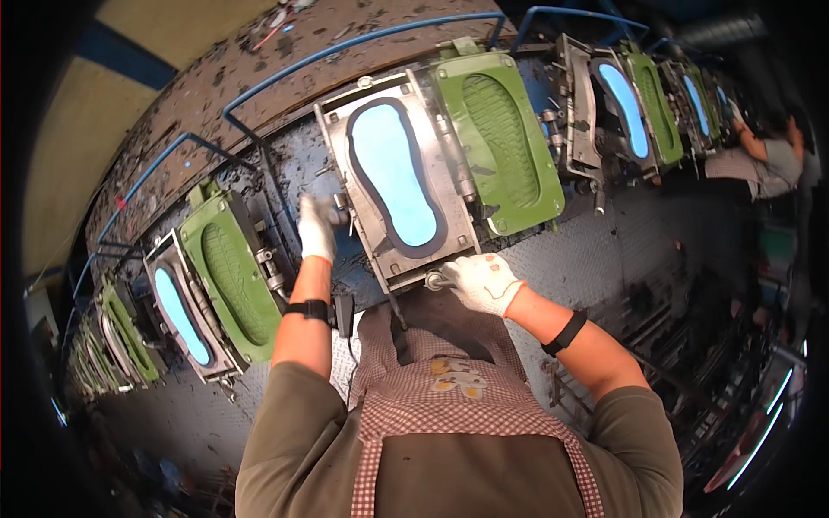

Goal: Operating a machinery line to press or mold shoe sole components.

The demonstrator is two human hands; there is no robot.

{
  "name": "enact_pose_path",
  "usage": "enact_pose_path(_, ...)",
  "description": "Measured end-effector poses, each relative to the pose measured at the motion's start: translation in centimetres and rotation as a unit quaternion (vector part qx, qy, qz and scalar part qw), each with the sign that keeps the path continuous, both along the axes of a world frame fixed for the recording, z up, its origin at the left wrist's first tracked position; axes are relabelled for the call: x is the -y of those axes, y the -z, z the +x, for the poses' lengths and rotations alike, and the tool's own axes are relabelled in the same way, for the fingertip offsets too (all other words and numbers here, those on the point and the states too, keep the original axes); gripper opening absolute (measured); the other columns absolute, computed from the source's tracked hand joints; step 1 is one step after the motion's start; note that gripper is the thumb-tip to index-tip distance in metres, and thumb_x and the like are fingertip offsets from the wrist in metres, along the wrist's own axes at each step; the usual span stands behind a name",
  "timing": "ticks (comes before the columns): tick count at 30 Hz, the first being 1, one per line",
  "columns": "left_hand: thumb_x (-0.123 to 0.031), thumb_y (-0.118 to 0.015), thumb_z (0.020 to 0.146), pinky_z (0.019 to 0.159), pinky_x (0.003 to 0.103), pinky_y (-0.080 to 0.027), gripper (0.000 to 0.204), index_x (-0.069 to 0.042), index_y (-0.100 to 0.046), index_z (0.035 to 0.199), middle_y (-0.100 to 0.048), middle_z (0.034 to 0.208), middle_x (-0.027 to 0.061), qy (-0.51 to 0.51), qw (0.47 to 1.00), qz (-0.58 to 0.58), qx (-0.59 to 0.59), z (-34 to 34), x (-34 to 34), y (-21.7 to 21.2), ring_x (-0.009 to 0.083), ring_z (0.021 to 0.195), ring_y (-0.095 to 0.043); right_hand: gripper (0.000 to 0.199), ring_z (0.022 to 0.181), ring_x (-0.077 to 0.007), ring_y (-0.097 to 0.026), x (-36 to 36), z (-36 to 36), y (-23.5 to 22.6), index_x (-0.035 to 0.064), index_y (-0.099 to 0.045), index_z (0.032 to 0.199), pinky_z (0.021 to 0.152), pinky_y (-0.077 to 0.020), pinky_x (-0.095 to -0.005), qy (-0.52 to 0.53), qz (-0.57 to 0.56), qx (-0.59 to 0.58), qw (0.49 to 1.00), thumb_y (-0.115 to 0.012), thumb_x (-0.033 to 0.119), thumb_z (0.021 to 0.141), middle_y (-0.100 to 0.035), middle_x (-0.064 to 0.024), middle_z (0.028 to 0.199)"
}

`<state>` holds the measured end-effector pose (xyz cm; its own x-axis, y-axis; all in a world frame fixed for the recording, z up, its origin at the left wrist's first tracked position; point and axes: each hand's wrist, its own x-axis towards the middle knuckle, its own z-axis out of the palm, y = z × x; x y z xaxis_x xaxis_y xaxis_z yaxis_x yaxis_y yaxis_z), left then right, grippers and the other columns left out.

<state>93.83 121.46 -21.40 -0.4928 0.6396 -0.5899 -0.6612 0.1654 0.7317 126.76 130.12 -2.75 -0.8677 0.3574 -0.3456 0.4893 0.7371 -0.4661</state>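
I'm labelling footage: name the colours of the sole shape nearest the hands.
The sole shape is light blue inside a dark border: head view.

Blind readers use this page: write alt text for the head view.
A gloved right hand is at a round fitting on the near end of an open mold holding a blue sole; the gloved left hand, blurred, is by its left edge. The green lid lies open to the right. More molds stand either side, another person far right.
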Motion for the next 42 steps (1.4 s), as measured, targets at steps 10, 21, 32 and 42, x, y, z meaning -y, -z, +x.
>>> enact_pose_path(10, -0.027, -0.049, 0.101, 0.099, 0.035, -0.043, 0.038, 0.004, -0.058, 0.12, -0.062, 0.119, 0.0192, -0.028, 0.848, -0.215, -0.484, 3.6, 1.4, -5.2, 0.0269, 0.11, -0.058, 0.019, 0.091, -0.0345, -0.065, -8.1, 11.0, -3.9, 0.0012, -0.065, 0.099, 0.08, -0.0521, -0.0384, 0.378, 0.033, -0.159, 0.912, -0.063, 0.017, 0.088, -0.065, -0.0174, 0.097)
enact_pose_path(21, -0.011, -0.066, 0.079, 0.104, 0.046, -0.041, 0.042, -0.002, -0.057, 0.12, -0.055, 0.126, 0.0191, 0.295, 0.715, 0.275, -0.571, 36.0, -17.5, -23.3, 0.0369, 0.12, -0.052, 0.034, 0.096, -0.0391, -0.063, -39.1, 19.4, -0.8, 0.0057, -0.056, 0.112, 0.083, -0.0503, -0.0477, 0.255, 0.346, 0.054, 0.901, -0.064, 0.025, 0.085, -0.062, -0.0217, 0.105)
enact_pose_path(32, -0.022, -0.058, 0.091, 0.108, 0.047, -0.036, 0.042, -0.001, -0.052, 0.127, -0.049, 0.135, 0.0225, 0.174, 0.766, 0.029, -0.619, 46.0, -27.1, -16.1, 0.0389, 0.128, -0.046, 0.03, 0.088, -0.0395, -0.066, -48.4, 21.8, -0.4, -0.0004, -0.062, 0.098, 0.079, -0.0499, -0.0467, 0.208, 0.182, -0.017, 0.961, -0.045, 0.024, 0.093, -0.067, -0.0256, 0.091)
enact_pose_path(42, -0.038, -0.059, 0.089, 0.11, 0.039, -0.035, 0.079, 0.008, -0.029, 0.145, -0.044, 0.142, 0.0298, 0.263, 0.916, -0.133, -0.273, 57.9, -35.8, -16.3, 0.0402, 0.132, -0.045, 0.028, 0.089, -0.0397, -0.066, -52.4, 24.5, 1.4, 0.0017, -0.062, 0.105, 0.079, -0.053, -0.0469, 0.156, 0.156, -0.047, 0.974, -0.053, 0.02, 0.086, -0.067, -0.0241, 0.09)
